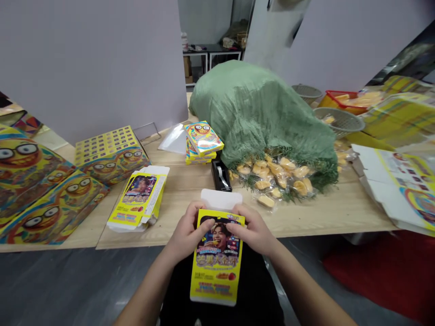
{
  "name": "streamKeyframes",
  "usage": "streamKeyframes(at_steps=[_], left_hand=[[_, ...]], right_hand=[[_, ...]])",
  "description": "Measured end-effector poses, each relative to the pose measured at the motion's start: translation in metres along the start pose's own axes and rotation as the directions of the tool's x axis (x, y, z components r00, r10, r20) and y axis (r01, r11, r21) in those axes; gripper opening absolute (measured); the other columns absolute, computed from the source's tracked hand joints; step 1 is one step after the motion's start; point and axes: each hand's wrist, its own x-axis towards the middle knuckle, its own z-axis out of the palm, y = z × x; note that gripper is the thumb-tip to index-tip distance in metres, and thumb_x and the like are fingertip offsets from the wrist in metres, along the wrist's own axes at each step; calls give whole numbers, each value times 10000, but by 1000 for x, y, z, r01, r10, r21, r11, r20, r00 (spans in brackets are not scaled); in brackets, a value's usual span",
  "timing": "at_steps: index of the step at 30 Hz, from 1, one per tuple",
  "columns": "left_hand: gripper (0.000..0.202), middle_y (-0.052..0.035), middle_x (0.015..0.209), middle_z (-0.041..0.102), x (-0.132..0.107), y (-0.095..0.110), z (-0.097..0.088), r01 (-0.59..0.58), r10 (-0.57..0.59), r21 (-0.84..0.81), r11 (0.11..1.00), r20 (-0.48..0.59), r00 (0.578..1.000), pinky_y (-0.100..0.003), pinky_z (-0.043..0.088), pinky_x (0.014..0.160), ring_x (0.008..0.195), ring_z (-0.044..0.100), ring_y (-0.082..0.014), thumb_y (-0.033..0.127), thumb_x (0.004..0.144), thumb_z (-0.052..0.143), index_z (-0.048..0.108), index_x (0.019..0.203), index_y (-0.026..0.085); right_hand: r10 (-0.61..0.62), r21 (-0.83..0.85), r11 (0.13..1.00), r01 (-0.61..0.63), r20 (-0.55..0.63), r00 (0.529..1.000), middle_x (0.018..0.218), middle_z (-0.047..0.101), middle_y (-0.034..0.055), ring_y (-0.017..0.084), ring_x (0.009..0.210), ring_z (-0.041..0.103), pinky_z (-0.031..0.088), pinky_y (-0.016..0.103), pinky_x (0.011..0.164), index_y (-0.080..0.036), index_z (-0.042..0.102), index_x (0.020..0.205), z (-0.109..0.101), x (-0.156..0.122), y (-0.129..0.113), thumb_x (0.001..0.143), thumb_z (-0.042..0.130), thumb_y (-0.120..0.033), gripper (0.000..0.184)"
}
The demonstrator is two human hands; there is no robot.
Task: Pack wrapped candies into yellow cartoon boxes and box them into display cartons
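Observation:
Between my two hands is a yellow printed carton (217, 267), held above my lap just in front of the table edge. Its white end flap (221, 198) stands up, unfolded, at the far end. My left hand (190, 228) grips the left side, thumb on the printed face. The right side is gripped by my right hand (254, 228), its thumb also on the front. The fingers behind the carton are hidden. Past the flap sits a black tape dispenser (220, 176). To the left lies a stack of similar flat yellow cartons (137, 199) with white flaps.
A green woven sack (254, 104) spills wrapped yellow pieces (272, 174) onto the table (190, 181). Small finished-looking boxes (204, 138) are stacked behind the dispenser. Larger display boxes (108, 156) stand left. Grey baskets (340, 120), a red-rimmed bin (353, 102) and white-yellow cardboard (397, 185) are right.

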Motion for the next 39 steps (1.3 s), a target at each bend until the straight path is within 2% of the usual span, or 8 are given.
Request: streamKeyframes(at_steps=[5,8,13,19,23,30,34,39], left_hand=[[257,-22,1011,592,-2,5,-7,-40,36,142,989,29,999,-275,459,789,897,574,-167,382,899,544,472,1088,223],[291,-45,1066,615,-1,6,-8,-40,35,196,980,28,999,-298,474,805,930,606,-184,354,895,553,455,1137,225],[486,-51,998,655,-1,2,-6,66,-67,-8,998,-74,995,-306,518,715,828,667,-186,370,871,591,275,1214,234],[473,-45,990,671,-1,8,5,113,-97,124,986,-125,987,-295,509,686,790,681,-183,370,834,640,332,1166,233],[504,-59,1022,677,-1,10,7,122,-112,79,989,-120,986,-302,516,704,819,687,-193,374,807,672,341,1159,230],[545,-54,982,663,-4,6,3,93,-91,22,995,-77,993,-269,504,655,773,675,-178,391,834,643,311,1227,212],[601,-79,1099,627,-4,9,-2,5,2,147,989,-48,999,-305,513,745,879,662,-188,393,924,510,215,1421,228],[302,-53,1201,592,0,20,-5,-168,158,321,932,57,986,-339,434,970,1109,561,-200,329,967,419,522,1244,266]], right_hand=[[192,336,920,-203,66,979,1019,683,54,191,893,658,543,329,720,-268,362,1414,-11,10,2,918,440,-469,541],[152,220,958,-182,144,978,1081,710,56,204,994,663,552,369,832,-251,520,1338,-15,21,2,888,545,-399,475],[-149,-27,987,161,253,956,1260,646,28,214,1187,591,456,432,1028,-301,630,1231,-22,21,-13,917,524,-347,334],[123,140,979,-145,157,980,1160,697,81,222,1034,671,544,396,889,-211,729,926,-18,26,-17,878,557,-465,311],[193,210,948,-237,211,958,1034,739,50,191,893,705,580,349,787,-228,676,1118,-11,33,-17,775,700,-369,371],[187,90,977,-195,92,978,1007,750,15,221,911,715,584,384,816,-274,748,994,-7,35,-18,818,639,-369,228],[-39,-41,998,43,95,995,1092,727,8,214,1003,689,553,391,902,-307,716,1084,-4,30,-15,871,584,-319,252],[-61,-90,993,72,112,992,1325,600,47,210,1190,590,484,417,1014,-294,560,1304,-3,10,-11,937,491,-316,374]])
